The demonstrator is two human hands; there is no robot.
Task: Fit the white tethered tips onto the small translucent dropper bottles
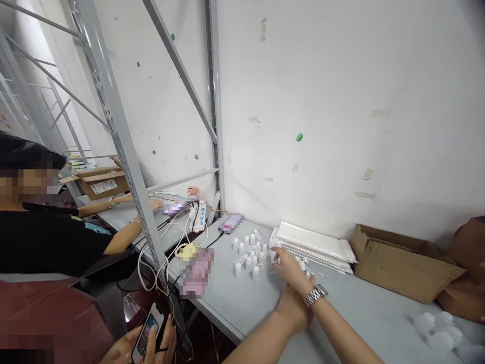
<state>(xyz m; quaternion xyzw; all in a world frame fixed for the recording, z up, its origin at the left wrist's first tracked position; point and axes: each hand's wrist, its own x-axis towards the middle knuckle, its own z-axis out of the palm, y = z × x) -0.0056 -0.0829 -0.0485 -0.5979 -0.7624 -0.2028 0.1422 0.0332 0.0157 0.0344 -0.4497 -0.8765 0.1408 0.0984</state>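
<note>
Several small white bottles [256,273] with looped cap straps stand on the grey table [227,298]. My right hand [288,265], with a metal watch on its wrist, reaches over my left hand at the right edge of this group. Its fingers are bent and apart, close to a bottle, with nothing plainly gripped. Below it lies my left hand [297,308], its fingers mostly hidden behind the right wrist. More white caps and a thin strap show just beyond the hands. At the lower right are other white bottles [441,336], blurred.
Flat white packages [314,242] are stacked by the wall, beside an open cardboard box [409,263]. Blurred-out phones [197,273], cables and a power strip [197,217] lie leftward near a metal rack post [125,146]. A person [49,237] sits left; other hands hold a phone [151,328].
</note>
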